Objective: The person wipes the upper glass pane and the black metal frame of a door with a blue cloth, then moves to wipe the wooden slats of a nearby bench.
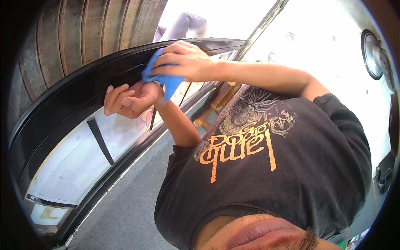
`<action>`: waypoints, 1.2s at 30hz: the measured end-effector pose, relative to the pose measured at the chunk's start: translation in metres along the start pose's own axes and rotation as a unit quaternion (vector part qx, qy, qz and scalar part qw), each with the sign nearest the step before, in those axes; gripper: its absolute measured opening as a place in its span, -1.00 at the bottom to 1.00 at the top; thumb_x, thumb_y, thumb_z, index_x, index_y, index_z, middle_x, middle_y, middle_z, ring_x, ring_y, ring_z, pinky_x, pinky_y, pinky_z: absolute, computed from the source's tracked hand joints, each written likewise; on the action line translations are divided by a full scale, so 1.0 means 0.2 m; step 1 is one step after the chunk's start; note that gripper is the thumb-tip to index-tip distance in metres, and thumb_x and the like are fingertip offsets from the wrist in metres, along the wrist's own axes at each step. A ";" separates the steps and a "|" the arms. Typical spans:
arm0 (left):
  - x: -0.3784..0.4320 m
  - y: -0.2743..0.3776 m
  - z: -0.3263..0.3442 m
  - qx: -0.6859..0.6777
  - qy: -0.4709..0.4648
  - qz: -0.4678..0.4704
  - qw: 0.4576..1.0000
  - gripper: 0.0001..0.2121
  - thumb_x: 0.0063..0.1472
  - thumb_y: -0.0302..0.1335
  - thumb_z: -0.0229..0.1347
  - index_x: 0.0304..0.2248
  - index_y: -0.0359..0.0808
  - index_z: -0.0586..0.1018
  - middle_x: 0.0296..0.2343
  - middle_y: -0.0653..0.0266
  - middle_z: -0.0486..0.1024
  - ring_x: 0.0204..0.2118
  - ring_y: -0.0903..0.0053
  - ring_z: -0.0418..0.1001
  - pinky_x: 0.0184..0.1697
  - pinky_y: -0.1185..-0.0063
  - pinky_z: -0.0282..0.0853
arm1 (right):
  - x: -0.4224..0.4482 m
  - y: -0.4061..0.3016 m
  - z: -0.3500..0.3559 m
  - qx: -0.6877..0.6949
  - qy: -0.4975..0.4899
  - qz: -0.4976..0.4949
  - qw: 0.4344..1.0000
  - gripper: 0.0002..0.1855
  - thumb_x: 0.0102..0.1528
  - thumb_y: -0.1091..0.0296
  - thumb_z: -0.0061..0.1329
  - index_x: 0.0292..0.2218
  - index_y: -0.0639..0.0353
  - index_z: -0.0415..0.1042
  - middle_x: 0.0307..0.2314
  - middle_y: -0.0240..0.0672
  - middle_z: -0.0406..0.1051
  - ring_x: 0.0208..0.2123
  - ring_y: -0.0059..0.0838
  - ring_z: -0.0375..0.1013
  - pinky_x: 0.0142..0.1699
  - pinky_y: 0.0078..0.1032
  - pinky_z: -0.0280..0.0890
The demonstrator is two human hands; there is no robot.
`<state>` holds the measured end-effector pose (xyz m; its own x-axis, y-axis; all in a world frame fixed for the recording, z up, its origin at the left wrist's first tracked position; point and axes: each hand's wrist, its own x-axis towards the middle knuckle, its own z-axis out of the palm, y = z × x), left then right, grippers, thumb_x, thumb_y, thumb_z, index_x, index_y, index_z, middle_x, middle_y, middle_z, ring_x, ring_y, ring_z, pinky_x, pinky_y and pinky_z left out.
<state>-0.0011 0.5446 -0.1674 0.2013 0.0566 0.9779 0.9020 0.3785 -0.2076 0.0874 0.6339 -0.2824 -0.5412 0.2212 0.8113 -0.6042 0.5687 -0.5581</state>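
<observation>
My right hand (187, 59) grips a bunched blue cloth (173, 84) and presses it over my left wrist. The cloth is slightly blurred and partly hidden behind my right fingers. My left hand (134, 98) is turned palm up with loosely curled fingers, and no object shows in it. Both hands are raised in front of my chest, above a glossy black panel (78, 84) with a curved edge. Below that panel is a glass-fronted section (75, 159) in a dark frame.
A ribbed metal shutter (93, 31) rises beyond the black panel. Past it, a person's trousered leg (184, 26) shows in bright light. A wooden frame (215, 109) stands near my left elbow. A round metallic object (372, 54) is at far right. The floor (131, 200) is grey.
</observation>
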 end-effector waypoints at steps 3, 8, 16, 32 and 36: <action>-0.01 -0.02 -0.01 -0.010 -0.005 0.005 1.000 -0.65 0.21 -0.36 -0.17 -0.74 -0.12 0.18 -0.73 0.33 0.21 -0.47 0.54 0.22 -0.29 0.49 0.36 | -0.31 0.18 0.04 0.056 0.023 0.042 0.997 -0.47 -0.16 0.42 0.17 -0.09 -0.07 0.46 -0.07 -0.46 0.40 -0.01 -0.26 0.37 0.10 -0.27 0.29; -0.02 -0.03 -0.02 -0.009 -0.001 0.009 1.000 -0.64 0.21 -0.36 -0.17 -0.75 -0.11 0.16 -0.74 0.33 0.21 -0.47 0.54 0.22 -0.29 0.49 0.37 | -0.67 0.40 0.03 0.000 -0.063 0.127 0.990 -0.55 -0.10 0.50 0.13 -0.11 0.03 0.44 -0.09 -0.33 0.40 -0.02 -0.18 0.38 0.07 -0.27 0.29; -0.02 -0.02 0.02 -0.021 0.000 0.004 1.000 -0.63 0.23 -0.35 -0.15 -0.75 -0.11 0.16 -0.74 0.33 0.21 -0.45 0.52 0.23 -0.28 0.50 0.36 | -1.19 0.68 0.22 0.416 0.107 0.647 0.630 -0.78 0.30 0.32 -0.23 -0.12 0.20 0.36 -0.33 -0.34 0.43 -0.30 -0.53 0.46 -0.19 -0.51 0.41; -0.02 -0.01 0.01 0.027 -0.010 0.008 1.000 -0.61 0.27 -0.35 -0.18 -0.74 -0.10 0.15 -0.74 0.34 0.23 -0.44 0.53 0.25 -0.30 0.51 0.34 | -0.20 -0.33 -0.07 0.326 0.020 0.234 0.916 -0.68 0.15 0.34 0.00 -0.06 0.14 0.32 -0.15 -0.19 0.38 -0.06 -0.24 0.40 0.05 -0.33 0.32; -0.01 -0.02 0.01 0.033 0.003 0.004 0.999 -0.60 0.21 -0.35 -0.18 -0.80 -0.13 0.16 -0.74 0.34 0.23 -0.50 0.53 0.27 -0.32 0.48 0.38 | -0.38 0.00 0.02 0.034 -0.059 -0.140 0.988 -0.74 -0.03 0.31 0.09 -0.23 -0.04 0.50 -0.10 -0.32 0.38 0.02 -0.25 0.36 0.08 -0.27 0.35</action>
<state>-0.0063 0.5456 -0.1675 0.2110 0.0536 0.9760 0.8736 0.4377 -0.2129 0.1258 0.6147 -0.3444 -0.4101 -0.0336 0.9114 -0.7758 0.5383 -0.3293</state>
